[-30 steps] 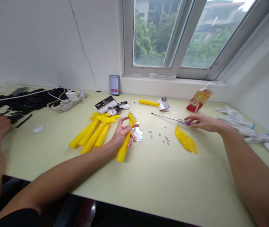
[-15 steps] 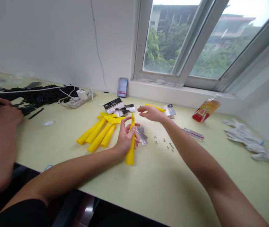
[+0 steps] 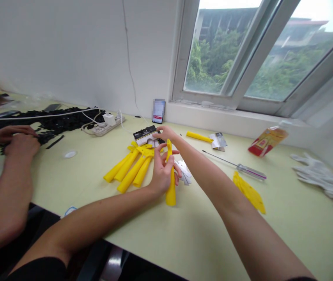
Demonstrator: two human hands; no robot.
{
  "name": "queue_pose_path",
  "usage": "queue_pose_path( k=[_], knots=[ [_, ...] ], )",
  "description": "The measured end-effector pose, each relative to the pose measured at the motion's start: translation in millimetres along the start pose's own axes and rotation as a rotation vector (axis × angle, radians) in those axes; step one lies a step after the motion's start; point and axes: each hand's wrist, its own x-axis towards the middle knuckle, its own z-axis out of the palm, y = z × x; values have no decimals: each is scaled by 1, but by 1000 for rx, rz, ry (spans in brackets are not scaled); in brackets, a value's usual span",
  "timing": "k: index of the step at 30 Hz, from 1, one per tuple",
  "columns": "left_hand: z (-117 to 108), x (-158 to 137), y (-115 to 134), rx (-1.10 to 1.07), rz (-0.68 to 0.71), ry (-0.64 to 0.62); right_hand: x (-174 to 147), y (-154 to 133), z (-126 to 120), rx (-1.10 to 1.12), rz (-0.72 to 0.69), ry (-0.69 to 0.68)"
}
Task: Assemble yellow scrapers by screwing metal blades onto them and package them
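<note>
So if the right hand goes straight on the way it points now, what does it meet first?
Probably the black-and-white packaging card: the right hand reaches left and away, its fingers at or almost on it. Whether they touch is unclear.

White wall point(image 3: 67, 50), pale green table point(image 3: 184, 234) — daylight through the window point(image 3: 242, 50) onto trees

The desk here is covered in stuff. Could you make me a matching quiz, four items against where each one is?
Things:
1. yellow handle
2. screwdriver
3. white gloves
4. black-labelled packet

Places:
A. far right of the desk
B. at the right hand's fingertips
C. lying right of the right forearm, near thin yellow plates
D. in the left hand

Pairs: 1-D, 2-C, 3-A, 4-B
</note>
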Motion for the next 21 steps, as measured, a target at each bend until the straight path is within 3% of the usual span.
queue_pose_path(
  k=[3,6,12,14,17,19,21],
  knots=[
    [-1,0,1,-6,-2,-3,-7,-3,-11,94,-32,54],
    [2,4,5,-7,17,0,-30,-2,-39,216,-64,156],
    [18,43,44,-56,188,46,-124,20,-112,366,-67,296],
    [22,62,62,-77,239,100,-159,24,-126,426,-76,246],
    [26,86,79,-117,284,181,-199,22,-132,464,-58,24],
    [28,94,81,-151,292,223,-216,17,-128,515,-58,-77],
    [32,96,76,-190,285,229,-223,11,-121,585,-49,-84]
  ],
)
